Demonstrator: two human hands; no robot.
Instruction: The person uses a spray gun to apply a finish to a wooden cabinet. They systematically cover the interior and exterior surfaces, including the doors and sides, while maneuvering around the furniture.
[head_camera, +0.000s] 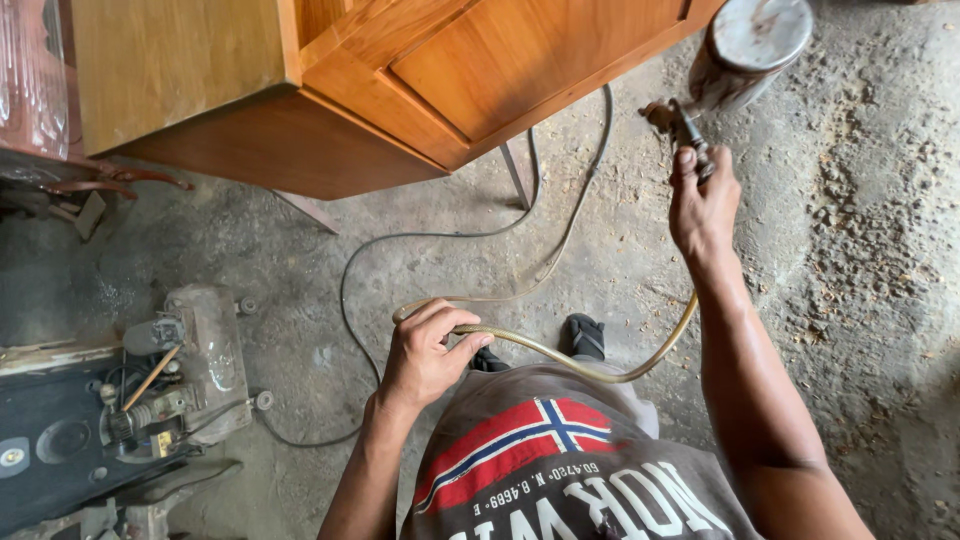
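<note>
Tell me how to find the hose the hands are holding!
Start at the wooden cabinet up top. Below it, the left hand grips a yellowish hose curving up to the spray gun in the right hand. Nearby cables are thin and grey.

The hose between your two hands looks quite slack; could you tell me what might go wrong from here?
1. The hose sags in a loop near the sandalled foot, so it could snag or trip.
2. The right hand holds the spray gun close to the wooden cabinet; a bump might mark it.
3. The left hand bends the hose sharply, so it may kink.
</note>
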